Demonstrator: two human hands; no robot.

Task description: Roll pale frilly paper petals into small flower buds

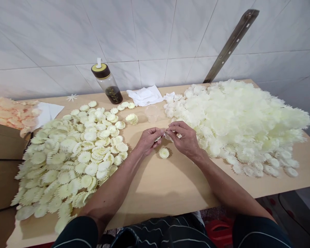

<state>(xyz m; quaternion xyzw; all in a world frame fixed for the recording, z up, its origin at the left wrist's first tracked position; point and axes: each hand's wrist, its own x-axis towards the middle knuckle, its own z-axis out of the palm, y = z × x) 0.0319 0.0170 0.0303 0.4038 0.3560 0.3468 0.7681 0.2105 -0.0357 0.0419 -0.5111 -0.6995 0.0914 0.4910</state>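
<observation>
My left hand [150, 140] is closed in a pinch, with the toothed edge of a pale flower-petal disc showing under its fingers. Its fingertips meet those of my right hand [184, 138], which is pinched on a thin whitish petal piece partly hidden by the fingers. Just below them on the table lies a cupped, scalloped petal disc [164, 153]. A small stack of petal discs [131, 119] stands beyond my left hand. To the left spreads a heap of pale yellow-green petal discs [85, 156]; to the right rises a taller pile of frilly, whiter petal pieces [243, 120].
On the wooden table [170, 186], a bottle of dark liquid [113, 93] and white tissue [146, 95] stand near the tiled wall. Peach-coloured petals [12, 113] lie at far left by a cardboard box [5, 148]. A slotted metal strip [231, 46] leans against the wall.
</observation>
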